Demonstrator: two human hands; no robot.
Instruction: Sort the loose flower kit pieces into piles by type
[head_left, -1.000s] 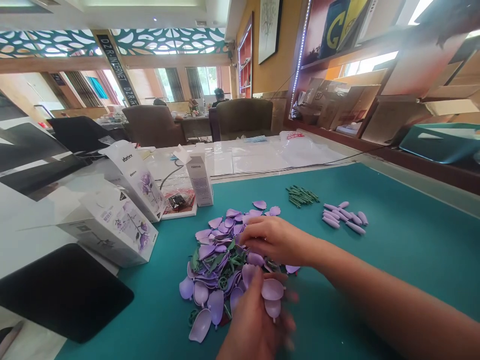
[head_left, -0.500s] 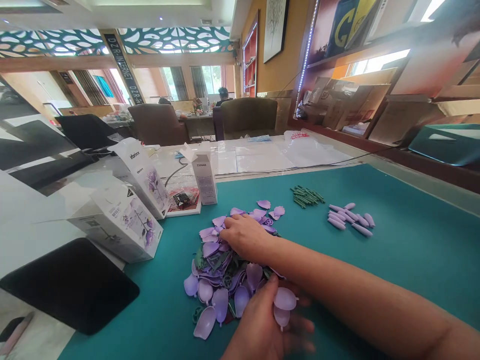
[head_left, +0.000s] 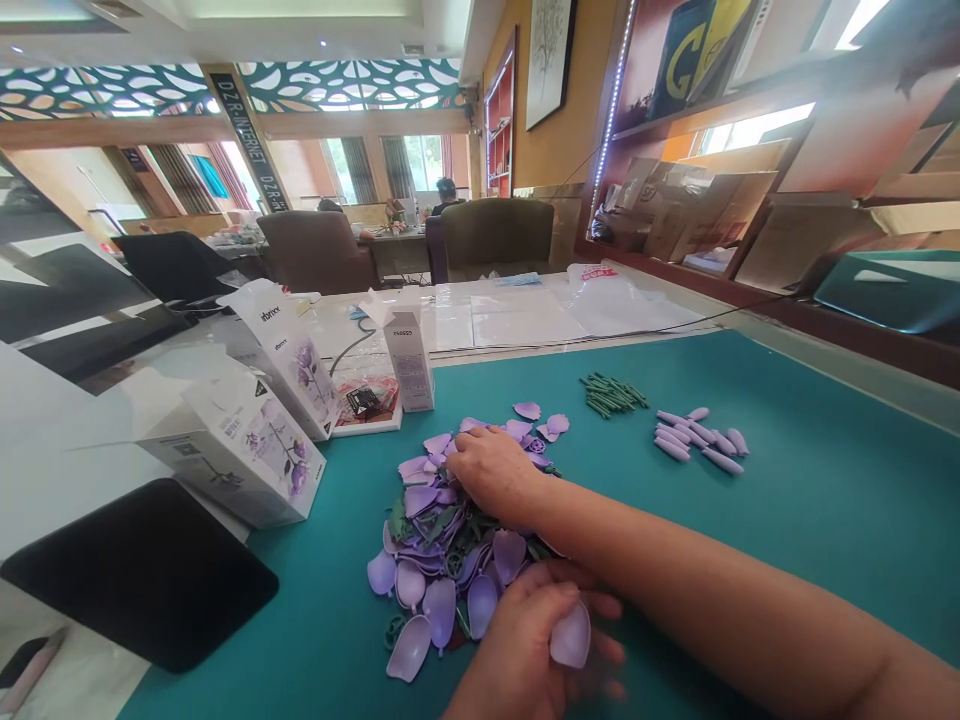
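**Our right hand point(head_left: 495, 465) at the pile point(head_left: 439, 520), our left hand point(head_left: 525, 635) on a petal point(head_left: 571, 637)**

Our left hand pinches the lilac petal between thumb and fingers, the other fingers fanned loosely behind it. The petal's long axis runs roughly toward the near edge of the green mat point(head_left: 322, 610). From this hand, the pile of purple and green pieces lies just beyond and to the left, toward the mat's left edge. Our right hand is the nearer: its forearm crosses in from the right, beyond the left hand, and its fingers touch the pile's far part. We cannot tell whether they pinch anything, since the hand hides their tips. Well apart from the pile, toward the far right corner, lie green rods point(head_left: 613, 396) and, near them, tapered lilac pieces point(head_left: 694, 433). Printed cartons point(head_left: 240, 450) stand along the left edge.
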